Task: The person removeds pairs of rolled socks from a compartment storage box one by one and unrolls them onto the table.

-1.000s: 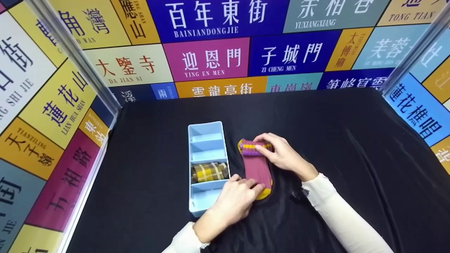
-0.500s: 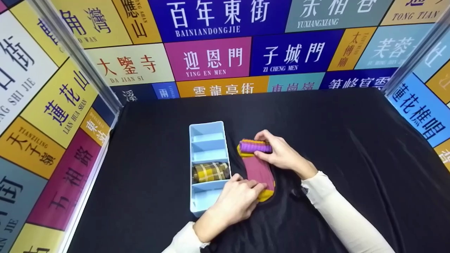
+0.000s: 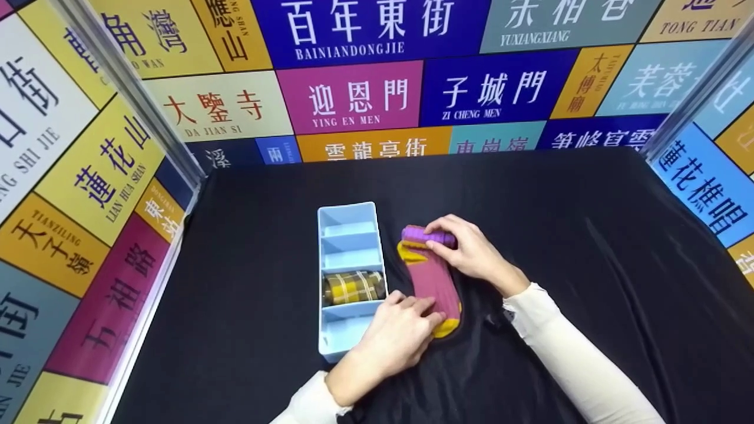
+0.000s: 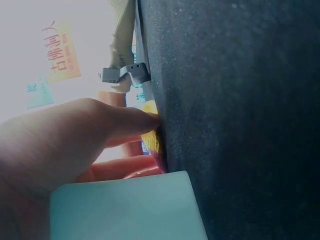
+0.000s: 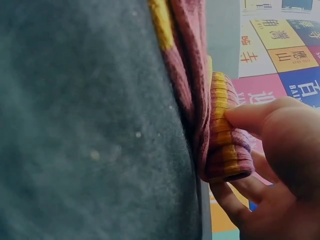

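Sock (image 3: 435, 285) just right of the box (image 3: 349, 218), cuff rolled.
Right hand (image 3: 476, 254) pinches the roll (image 3: 414, 234); left hand (image 3: 397, 327), fingers slightly bent, presses near the toe (image 3: 449, 327). Steady pressure should keep rolling even.

Now the left hand (image 3: 397, 330) covers part of the sock's (image 3: 436, 285) toe end and the box's (image 3: 350, 248) near right corner; the right hand (image 3: 471, 250) hides one end of the roll (image 3: 419, 234). Both sleeves (image 3: 580, 356) run off the bottom. In the left wrist view, the box gets cut off below and glare bleaches the wall (image 4: 30, 55); in the right, the sock exits through the top.
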`<state>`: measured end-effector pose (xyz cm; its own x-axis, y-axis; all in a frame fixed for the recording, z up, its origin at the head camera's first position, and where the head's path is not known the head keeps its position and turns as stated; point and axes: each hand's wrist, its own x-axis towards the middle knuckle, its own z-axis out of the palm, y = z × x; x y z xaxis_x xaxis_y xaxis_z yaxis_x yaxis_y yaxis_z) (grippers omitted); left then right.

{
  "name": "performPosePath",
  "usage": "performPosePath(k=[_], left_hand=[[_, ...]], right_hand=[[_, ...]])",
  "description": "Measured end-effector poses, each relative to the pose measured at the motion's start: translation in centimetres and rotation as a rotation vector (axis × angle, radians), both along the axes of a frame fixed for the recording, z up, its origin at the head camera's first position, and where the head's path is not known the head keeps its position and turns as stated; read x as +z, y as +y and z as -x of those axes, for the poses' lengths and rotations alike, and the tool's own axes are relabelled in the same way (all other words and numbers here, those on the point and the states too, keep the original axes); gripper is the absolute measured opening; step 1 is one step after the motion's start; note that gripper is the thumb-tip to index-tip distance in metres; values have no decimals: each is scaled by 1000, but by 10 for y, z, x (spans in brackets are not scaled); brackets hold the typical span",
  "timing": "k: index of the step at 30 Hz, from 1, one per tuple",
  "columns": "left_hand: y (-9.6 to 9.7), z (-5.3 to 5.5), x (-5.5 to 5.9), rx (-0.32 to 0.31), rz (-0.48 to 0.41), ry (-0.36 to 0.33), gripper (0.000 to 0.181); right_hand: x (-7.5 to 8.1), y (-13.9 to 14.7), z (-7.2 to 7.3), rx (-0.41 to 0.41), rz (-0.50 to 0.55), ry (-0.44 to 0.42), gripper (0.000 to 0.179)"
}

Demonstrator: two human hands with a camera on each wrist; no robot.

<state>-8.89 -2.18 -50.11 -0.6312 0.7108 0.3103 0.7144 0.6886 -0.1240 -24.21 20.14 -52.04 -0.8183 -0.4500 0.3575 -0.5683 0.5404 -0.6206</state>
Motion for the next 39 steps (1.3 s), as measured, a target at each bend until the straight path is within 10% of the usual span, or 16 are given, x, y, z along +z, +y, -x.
performPosePath(k=[39], left_hand=[[-2,2,-3,-20,-22,22,30]], right_hand=[[4,10,39,-104,-57,-47,26]])
